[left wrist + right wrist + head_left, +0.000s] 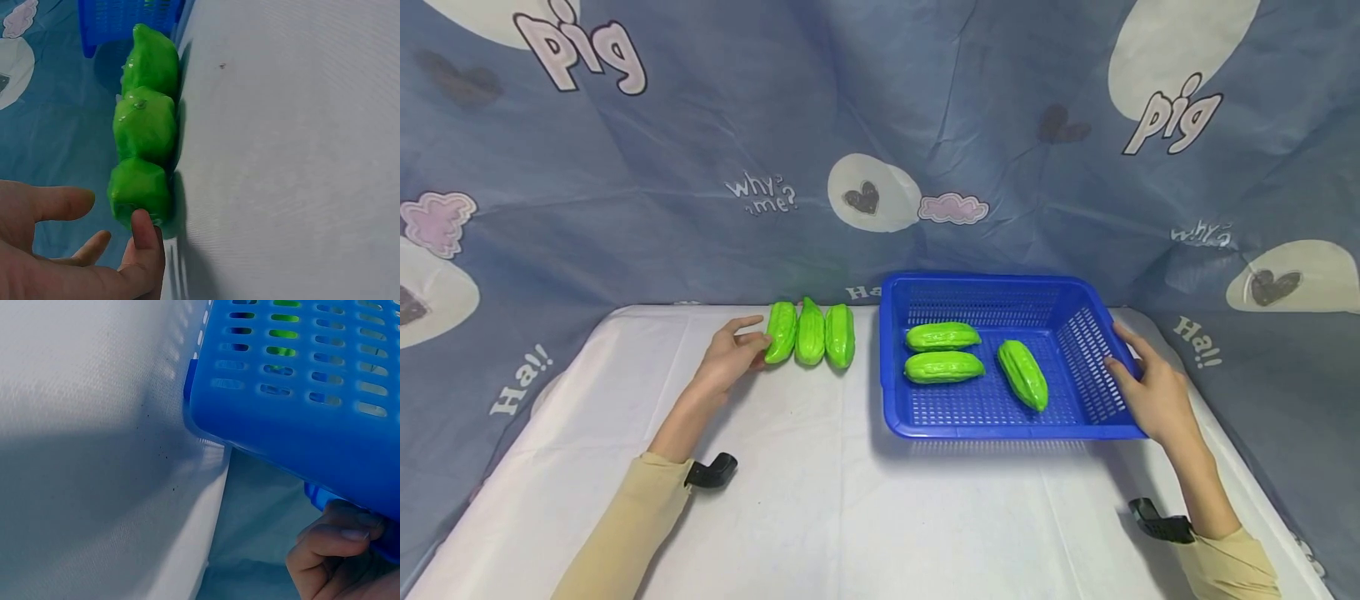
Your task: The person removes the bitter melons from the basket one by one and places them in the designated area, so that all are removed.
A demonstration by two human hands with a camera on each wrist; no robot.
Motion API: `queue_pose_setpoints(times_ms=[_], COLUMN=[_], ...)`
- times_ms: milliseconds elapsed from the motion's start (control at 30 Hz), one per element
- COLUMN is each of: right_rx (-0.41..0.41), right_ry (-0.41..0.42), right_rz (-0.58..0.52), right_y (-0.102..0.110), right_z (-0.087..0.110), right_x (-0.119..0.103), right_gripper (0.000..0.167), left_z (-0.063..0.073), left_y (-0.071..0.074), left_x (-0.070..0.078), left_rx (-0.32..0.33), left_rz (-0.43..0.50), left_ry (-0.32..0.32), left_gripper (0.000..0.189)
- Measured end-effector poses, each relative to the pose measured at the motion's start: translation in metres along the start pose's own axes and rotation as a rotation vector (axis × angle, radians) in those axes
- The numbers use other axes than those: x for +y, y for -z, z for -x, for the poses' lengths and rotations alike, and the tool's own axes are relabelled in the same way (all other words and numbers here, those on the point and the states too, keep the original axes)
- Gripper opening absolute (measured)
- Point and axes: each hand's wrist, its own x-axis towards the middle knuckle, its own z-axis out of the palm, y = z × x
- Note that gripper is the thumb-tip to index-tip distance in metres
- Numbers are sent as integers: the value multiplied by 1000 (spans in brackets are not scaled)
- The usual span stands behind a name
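Note:
Three green bitter melons stand side by side on the table: a left one (782,332), a middle one (810,333) and a right one (839,335). My left hand (730,354) is at the leftmost; in the left wrist view a fingertip touches the end of the nearest bitter melon (140,190), with the other fingers spread apart from it. A blue plastic basket (1000,432) lies to the right, tilted toward me. My right hand (1156,396) grips its right rim, fingers curled at the edge in the right wrist view. Several bitter melons, including a slanted one (1022,375), lie inside.
A white cloth (850,517) covers the table. Behind it hangs a blue patterned curtain (700,150), close to the basket and the row of melons. Black wrist mounts (711,472) sit on both forearms.

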Motion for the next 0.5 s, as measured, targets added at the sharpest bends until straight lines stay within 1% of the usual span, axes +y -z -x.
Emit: queue_pose_setpoints(times_ms=[167,333,500], right_rx=[-4,3,6], right_ry=[-5,0,4], right_rz=[1,0,1], right_y=[0,0,0], right_z=[0,0,0], right_x=[0,-1,-1], right_gripper=[61,61,61], left_z=[4,8,12], left_y=[2,2,-1], left_x=[9,18,28], left_rx=[18,27,26], left_rz=[33,85,96], left_ry=[-7,-21,-47], left_gripper=[64,64,63])
